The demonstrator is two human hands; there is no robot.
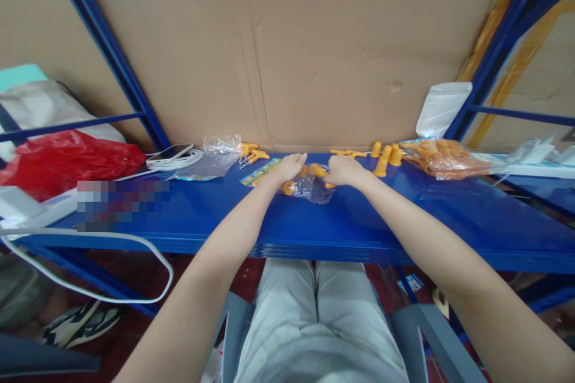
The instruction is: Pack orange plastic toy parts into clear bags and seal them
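Observation:
My left hand is closed at the near end of a clear plastic bag with a colourful printed header. Its fingertips are partly hidden, but they seem to grip the bag. Orange plastic cup-shaped pieces show in and around the bag, between my hands. My right hand is curled into a fist just right of the bag. An orange plastic piece sticks out at its finger side; the rest of it is hidden.
Beyond my right hand lie orange T-shaped handles and several orange cups. A filled bag of orange parts sits further right. To the left are an empty-looking clear bag, orange handles, a coiled white cable and a red bag.

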